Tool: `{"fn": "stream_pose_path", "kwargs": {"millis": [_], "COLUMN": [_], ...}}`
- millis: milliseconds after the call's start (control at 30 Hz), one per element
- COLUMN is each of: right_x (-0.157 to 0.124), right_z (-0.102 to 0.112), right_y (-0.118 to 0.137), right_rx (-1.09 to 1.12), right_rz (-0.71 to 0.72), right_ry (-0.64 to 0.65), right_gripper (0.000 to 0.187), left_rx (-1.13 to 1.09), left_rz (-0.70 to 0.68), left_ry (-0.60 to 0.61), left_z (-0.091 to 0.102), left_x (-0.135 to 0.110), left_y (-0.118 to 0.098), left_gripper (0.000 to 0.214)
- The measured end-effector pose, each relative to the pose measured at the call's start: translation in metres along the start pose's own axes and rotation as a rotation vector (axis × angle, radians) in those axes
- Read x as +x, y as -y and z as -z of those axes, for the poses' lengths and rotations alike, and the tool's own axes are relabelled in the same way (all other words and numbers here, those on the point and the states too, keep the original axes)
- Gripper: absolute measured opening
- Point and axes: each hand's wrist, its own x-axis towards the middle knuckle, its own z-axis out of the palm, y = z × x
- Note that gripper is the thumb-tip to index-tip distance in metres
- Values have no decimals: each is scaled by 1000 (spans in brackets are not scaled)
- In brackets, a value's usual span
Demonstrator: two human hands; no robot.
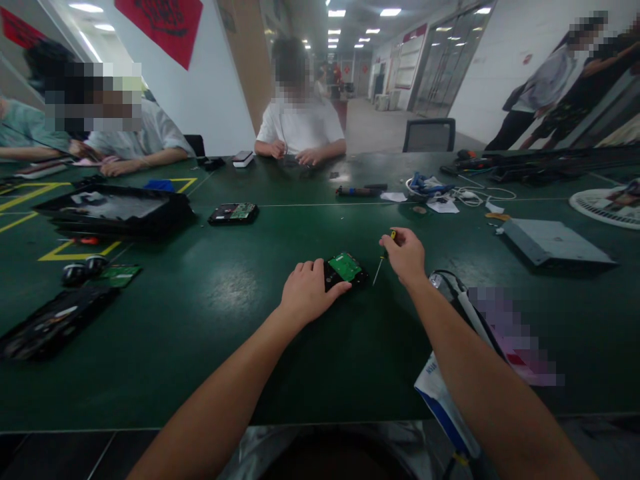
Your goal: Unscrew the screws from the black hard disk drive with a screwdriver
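Note:
A hard drive with a green circuit board lies on the green table in front of me. My left hand grips its left end, fingers behind it and thumb along the near edge. Just to the right, my right hand pinches a small screwdriver by its yellow and black handle. The thin shaft points down and to the left, its tip beside the drive and apart from it. Screws on the drive are too small to make out.
Another hard drive lies farther off, left of centre. A black tray and a dark device casing are at the left. A grey metal box stands at the right. Near my right forearm lies a white and blue strap. A person sits opposite.

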Motion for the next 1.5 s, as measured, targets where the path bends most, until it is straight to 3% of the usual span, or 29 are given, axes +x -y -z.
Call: {"fn": "stream_pose_path", "kwargs": {"millis": [167,267,433,500,633,767,867,933,1033,1133,1233,1300,1500], "right_x": [1,-1,-21,-33,-50,-53,-44,-34,-19,-12,-13,-15,-26], "right_z": [0,1,-7,-13,-20,-20,-17,-13,-5,0,-1,-3,-5], "right_y": [11,21,43,50,58,57,52,44,24,7,3,6,20], "right_rx": [363,420,400,390,396,405,385,306,-9,-281,-371,-361,-284], "right_rz": [-162,-188,-67,-28,12,46,76,88,43,16,50,85,180], "right_ry": [-27,-10,233,332,528,644,623,507,282,232,313,379,637], "right_gripper": [45,45,46,47,45,43,49,48,33,23,25,27,38], "left_rx": [-7,-76,-237,-290,-260,-191,-155,-154,-175,-242,-317,-335,-254], "left_rz": [68,20,-28,-108,-237,-193,-122,-51,32,-63,-225,-265,-278], "left_ry": [4,-21,-197,-253,-250,-216,-243,-255,-161,81,328,431,506], "left_z": [1,-3,-3,-1,-4,-11,-11,-7,3,16,26,29,21], "left_x": [-2,1,2,2,0,2,9,13,15,14,11,11,14], "left_y": [-8,-9,-4,-2,-3,-1,5,11,17,21,25,28,36], "left_gripper": [45,39,45,50,56,43,36,31,31,43,49,52,50]}}
